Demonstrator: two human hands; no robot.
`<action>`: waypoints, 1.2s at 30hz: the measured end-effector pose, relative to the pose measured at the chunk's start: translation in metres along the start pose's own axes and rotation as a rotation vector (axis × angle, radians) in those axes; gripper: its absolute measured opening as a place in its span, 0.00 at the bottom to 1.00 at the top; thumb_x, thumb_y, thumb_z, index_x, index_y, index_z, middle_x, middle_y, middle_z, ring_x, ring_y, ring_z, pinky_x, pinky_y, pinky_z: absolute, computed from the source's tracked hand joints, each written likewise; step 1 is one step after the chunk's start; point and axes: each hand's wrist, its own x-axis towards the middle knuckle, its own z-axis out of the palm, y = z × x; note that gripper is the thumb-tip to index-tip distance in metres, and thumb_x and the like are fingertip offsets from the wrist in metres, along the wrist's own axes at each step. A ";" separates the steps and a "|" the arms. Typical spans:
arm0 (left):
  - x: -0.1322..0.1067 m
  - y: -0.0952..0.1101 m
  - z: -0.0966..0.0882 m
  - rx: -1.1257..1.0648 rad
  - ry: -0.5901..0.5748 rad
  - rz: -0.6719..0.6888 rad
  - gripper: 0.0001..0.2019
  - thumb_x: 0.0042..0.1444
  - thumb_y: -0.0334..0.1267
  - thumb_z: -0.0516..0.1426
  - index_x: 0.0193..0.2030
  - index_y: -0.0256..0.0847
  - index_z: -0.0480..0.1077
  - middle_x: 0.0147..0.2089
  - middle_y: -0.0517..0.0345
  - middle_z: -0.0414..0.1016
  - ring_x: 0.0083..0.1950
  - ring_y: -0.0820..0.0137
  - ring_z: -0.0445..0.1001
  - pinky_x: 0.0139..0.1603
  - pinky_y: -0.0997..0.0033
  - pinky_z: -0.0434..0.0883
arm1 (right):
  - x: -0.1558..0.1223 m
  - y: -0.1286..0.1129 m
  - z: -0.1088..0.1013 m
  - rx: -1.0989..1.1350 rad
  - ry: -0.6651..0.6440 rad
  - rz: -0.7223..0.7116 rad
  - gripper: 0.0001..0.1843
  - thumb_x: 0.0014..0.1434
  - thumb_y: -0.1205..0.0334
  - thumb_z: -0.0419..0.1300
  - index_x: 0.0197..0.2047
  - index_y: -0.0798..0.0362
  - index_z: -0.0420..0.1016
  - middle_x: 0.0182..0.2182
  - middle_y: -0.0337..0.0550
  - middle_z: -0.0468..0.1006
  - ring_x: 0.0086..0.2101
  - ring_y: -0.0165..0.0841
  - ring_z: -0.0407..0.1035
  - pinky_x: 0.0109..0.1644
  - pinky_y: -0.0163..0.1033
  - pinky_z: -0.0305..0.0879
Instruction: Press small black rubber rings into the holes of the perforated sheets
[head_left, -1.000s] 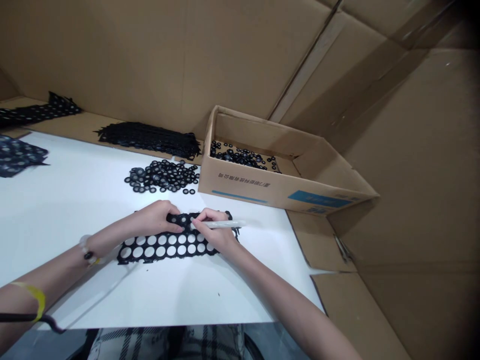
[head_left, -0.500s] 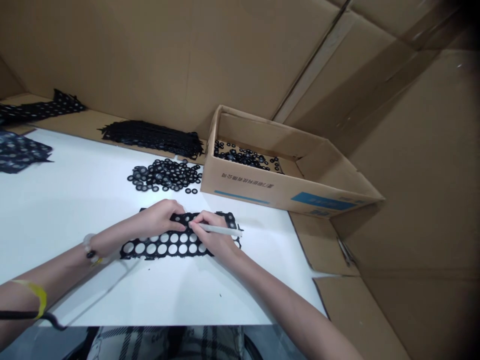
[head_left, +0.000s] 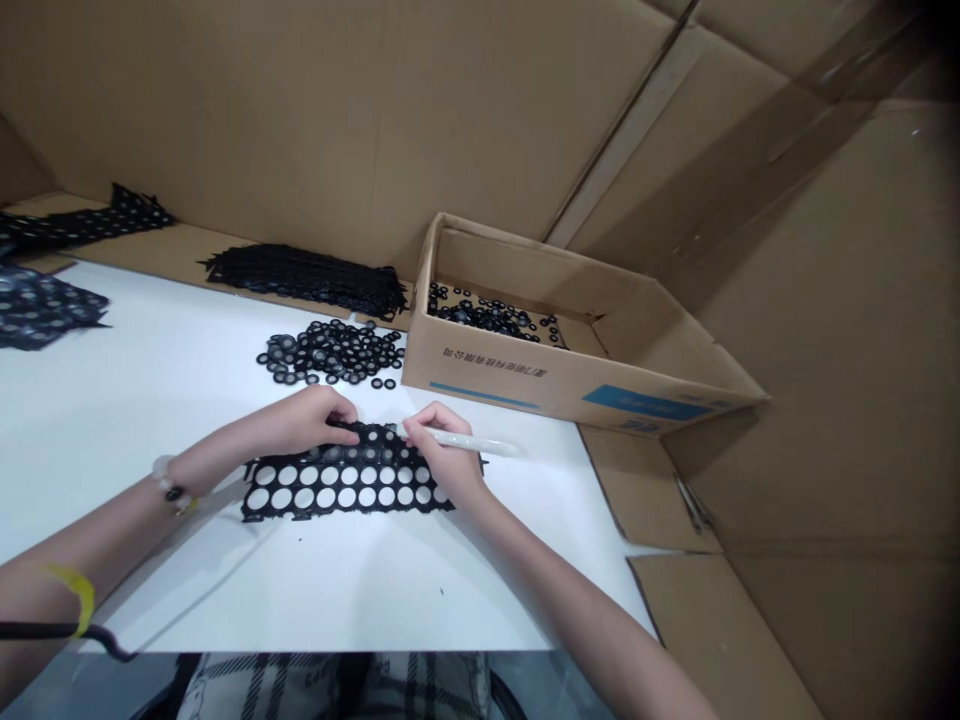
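A black rubber sheet (head_left: 315,487) with rows of round holes lies on the white table in front of me. Its two nearer rows are open holes with white showing through, while the farther rows hold rings with small centres. My left hand (head_left: 319,418) pinches the far edge of this sheet between thumb and fingers. In my right hand (head_left: 448,455) is a white pen-like tool (head_left: 476,442), its tip end at the sheet's far edge and its back end pointing right. Part of the sheet's right end is hidden under that hand.
Behind the sheet is a heap of loose black rings (head_left: 330,350). An open cardboard box (head_left: 570,385) with more rings stands at the right. A stack of black sheets (head_left: 300,278) lies at the back, with other perforated sheets (head_left: 49,305) at left. Cardboard walls (head_left: 262,110) enclose the table (head_left: 337,590).
My right hand has moved slightly up and right with the pen-like tool, toward the sheet's far edge. My left hand has shifted a little left and away, and the sheet's far part looks lifted or bent.
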 end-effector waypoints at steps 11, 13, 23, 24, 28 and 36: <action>0.000 0.002 0.008 -0.025 0.017 0.013 0.11 0.51 0.43 0.56 0.23 0.39 0.66 0.22 0.65 0.62 0.25 0.73 0.58 0.27 0.76 0.53 | -0.005 0.000 0.010 -0.121 -0.086 -0.045 0.10 0.55 0.58 0.59 0.25 0.53 0.68 0.20 0.34 0.69 0.22 0.28 0.61 0.28 0.33 0.56; 0.000 -0.002 0.009 -0.037 0.023 0.027 0.11 0.51 0.42 0.56 0.23 0.39 0.67 0.22 0.65 0.62 0.25 0.73 0.58 0.27 0.75 0.53 | -0.005 0.000 0.010 -0.132 -0.096 -0.050 0.10 0.55 0.58 0.59 0.26 0.53 0.69 0.20 0.34 0.69 0.22 0.28 0.61 0.27 0.33 0.56; 0.002 0.003 0.014 -0.056 0.039 0.063 0.12 0.53 0.44 0.55 0.27 0.37 0.71 0.28 0.60 0.71 0.30 0.70 0.66 0.30 0.75 0.58 | -0.004 -0.002 0.015 -0.181 -0.101 -0.046 0.07 0.54 0.61 0.60 0.27 0.52 0.71 0.23 0.35 0.72 0.26 0.28 0.64 0.31 0.33 0.58; 0.001 0.005 0.014 -0.056 0.046 0.068 0.12 0.53 0.44 0.55 0.28 0.37 0.72 0.28 0.59 0.72 0.30 0.69 0.67 0.30 0.74 0.59 | -0.004 -0.002 0.016 -0.192 -0.102 -0.062 0.07 0.55 0.61 0.60 0.27 0.52 0.72 0.24 0.35 0.72 0.26 0.29 0.65 0.32 0.33 0.59; -0.002 0.006 0.014 -0.048 0.066 0.096 0.12 0.54 0.44 0.55 0.30 0.38 0.73 0.29 0.58 0.74 0.32 0.68 0.69 0.32 0.74 0.61 | -0.004 -0.001 0.018 -0.229 -0.109 -0.134 0.06 0.55 0.61 0.60 0.27 0.51 0.72 0.27 0.37 0.74 0.30 0.30 0.67 0.35 0.34 0.60; 0.000 0.009 -0.006 -0.431 0.382 0.016 0.26 0.56 0.59 0.51 0.44 0.37 0.74 0.44 0.48 0.78 0.45 0.59 0.73 0.45 0.65 0.67 | 0.001 0.000 0.004 0.076 -0.007 0.035 0.12 0.53 0.57 0.60 0.23 0.52 0.67 0.19 0.34 0.68 0.23 0.29 0.61 0.32 0.35 0.58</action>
